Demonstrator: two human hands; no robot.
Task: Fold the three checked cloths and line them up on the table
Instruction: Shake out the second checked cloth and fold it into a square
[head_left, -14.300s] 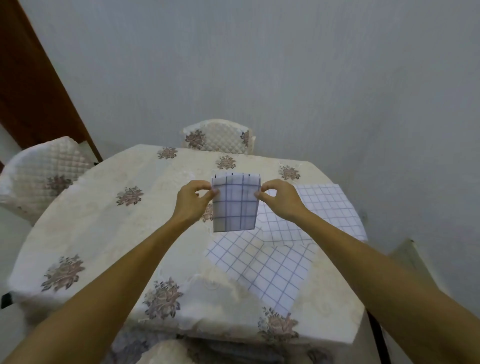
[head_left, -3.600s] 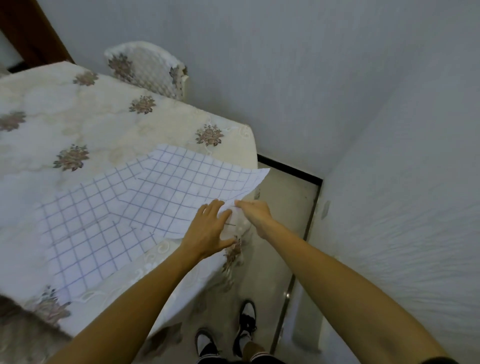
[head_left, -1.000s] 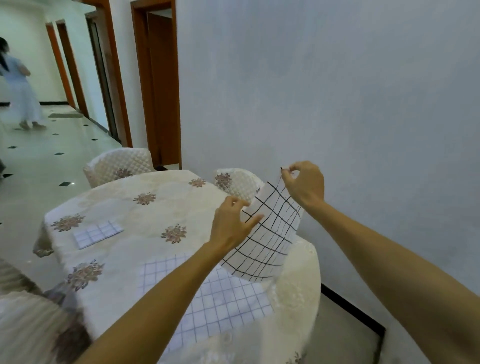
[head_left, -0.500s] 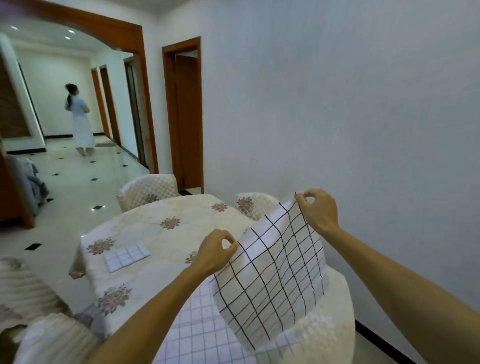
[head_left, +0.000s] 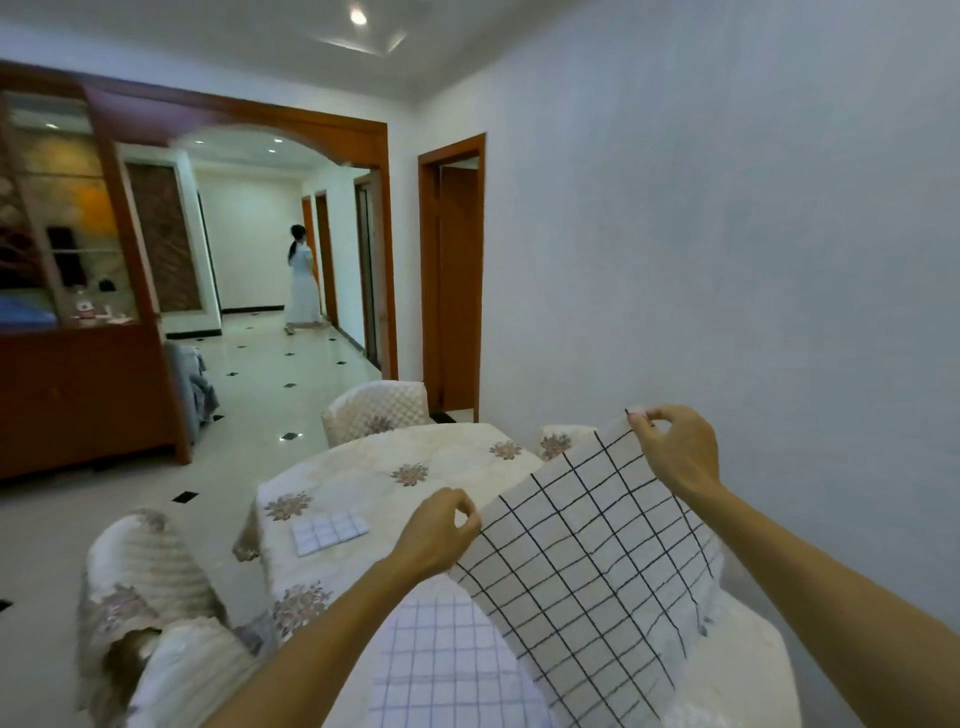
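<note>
Two hands, the left hand (head_left: 441, 530) and the right hand (head_left: 675, 449), are pinching the black-checked cloth (head_left: 587, 566) by its top corners. Its top edge is slanting up to the right, and its bottom is hanging down, maybe touching the table (head_left: 384, 467). It is hiding part of the blue-checked cloth (head_left: 441, 654).

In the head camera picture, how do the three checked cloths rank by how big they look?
Largest: black-checked cloth, held up spread near the camera, which enlarges it.
Next: blue-checked cloth, flat on the table and partly hidden, so unsure.
Smallest: folded cloth, farther away.
</note>
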